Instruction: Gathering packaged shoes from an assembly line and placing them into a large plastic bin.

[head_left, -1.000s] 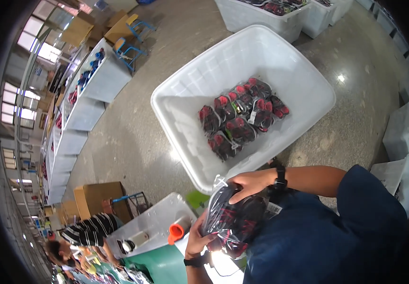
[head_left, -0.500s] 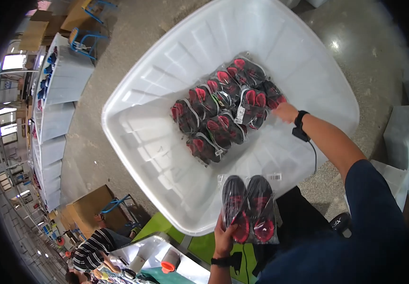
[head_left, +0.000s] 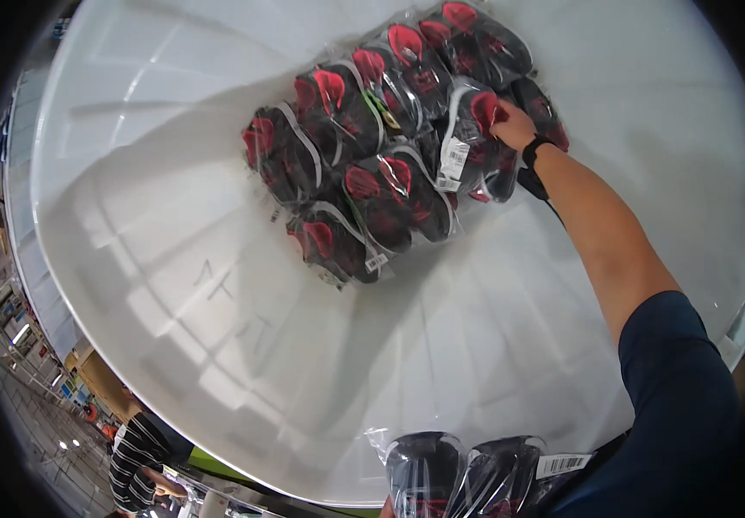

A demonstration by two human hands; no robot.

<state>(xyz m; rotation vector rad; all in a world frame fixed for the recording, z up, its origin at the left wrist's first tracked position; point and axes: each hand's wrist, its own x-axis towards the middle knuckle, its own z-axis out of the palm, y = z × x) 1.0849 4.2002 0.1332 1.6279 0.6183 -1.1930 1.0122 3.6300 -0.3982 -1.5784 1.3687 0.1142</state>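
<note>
A big white plastic bin (head_left: 217, 285) fills most of the view. Several clear-bagged pairs of black and red shoes (head_left: 372, 147) lie packed together on its floor. My right hand (head_left: 512, 128) reaches deep into the bin, fingers curled on a bagged pair with a white label (head_left: 467, 147) at the pile's right side. A black band sits on that wrist. Another bagged pair of black shoes (head_left: 458, 475) is held up at the bin's near rim. My left hand (head_left: 386, 511) grips it from below, only a sliver showing at the bottom edge.
A person in a striped shirt (head_left: 139, 466) stands below the bin at the lower left. Shelving and more white bins (head_left: 10, 285) run along the far left edge. A green surface (head_left: 208, 466) shows just under the bin's rim.
The view has dropped closer over the bin. My right hand went from the bagged pair I hold into the bin and onto the pile. My left hand keeps the bagged pair at the near rim.
</note>
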